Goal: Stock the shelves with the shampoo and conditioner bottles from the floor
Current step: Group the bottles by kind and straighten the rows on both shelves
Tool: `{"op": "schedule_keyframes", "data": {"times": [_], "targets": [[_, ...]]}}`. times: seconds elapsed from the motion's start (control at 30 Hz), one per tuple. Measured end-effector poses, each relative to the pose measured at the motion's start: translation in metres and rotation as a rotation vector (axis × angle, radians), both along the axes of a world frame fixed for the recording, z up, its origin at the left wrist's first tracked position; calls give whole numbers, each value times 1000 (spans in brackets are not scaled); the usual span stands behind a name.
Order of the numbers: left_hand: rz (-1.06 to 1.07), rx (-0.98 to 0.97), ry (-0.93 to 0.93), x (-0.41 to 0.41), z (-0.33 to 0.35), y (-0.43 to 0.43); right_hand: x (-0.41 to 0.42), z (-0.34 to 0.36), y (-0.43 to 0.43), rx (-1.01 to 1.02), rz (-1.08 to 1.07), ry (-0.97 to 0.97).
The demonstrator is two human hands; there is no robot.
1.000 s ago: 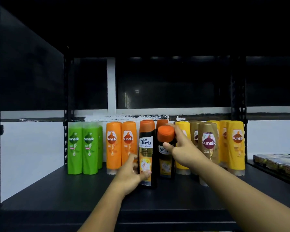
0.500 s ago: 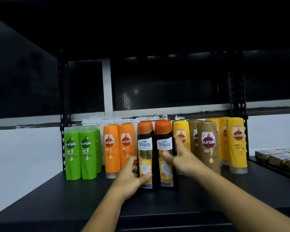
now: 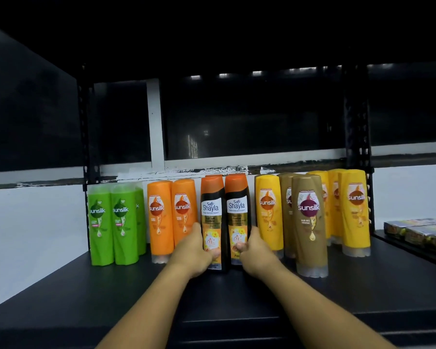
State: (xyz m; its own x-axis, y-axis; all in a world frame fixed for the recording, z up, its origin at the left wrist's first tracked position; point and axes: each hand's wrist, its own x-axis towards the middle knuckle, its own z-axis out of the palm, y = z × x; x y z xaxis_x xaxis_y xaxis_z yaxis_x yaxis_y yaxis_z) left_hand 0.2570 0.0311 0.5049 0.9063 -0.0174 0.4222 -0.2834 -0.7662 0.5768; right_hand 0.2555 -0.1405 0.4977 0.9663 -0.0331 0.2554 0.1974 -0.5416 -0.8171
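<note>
Black metal shelf (image 3: 111,293), white wall (image 3: 35,235) behind, small boxes (image 3: 418,233) far right. Left hand (image 3: 193,250) curls round left Shayla bottle (image 3: 211,212), right hand (image 3: 256,250) round right Shayla bottle (image 3: 237,210). Both upright mid-row between orange bottles (image 3: 184,210) and yellow bottle (image 3: 267,210). Best: slide both back evenly, labels front, grip low, don't nudge neighbours.

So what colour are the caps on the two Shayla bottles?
Orange caps on black Shayla bottles, seen in the head view.
</note>
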Motion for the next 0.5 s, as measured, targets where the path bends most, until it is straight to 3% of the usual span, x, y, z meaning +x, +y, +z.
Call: {"op": "schedule_keyframes", "data": {"times": [0.2,0.5], "targets": [[51,63,43,23,12,-3,23,-4,3,-48,-72,-7],[72,-103,-104,35,-14,-4,35,-13,-1,-128,-215,-237]]}}
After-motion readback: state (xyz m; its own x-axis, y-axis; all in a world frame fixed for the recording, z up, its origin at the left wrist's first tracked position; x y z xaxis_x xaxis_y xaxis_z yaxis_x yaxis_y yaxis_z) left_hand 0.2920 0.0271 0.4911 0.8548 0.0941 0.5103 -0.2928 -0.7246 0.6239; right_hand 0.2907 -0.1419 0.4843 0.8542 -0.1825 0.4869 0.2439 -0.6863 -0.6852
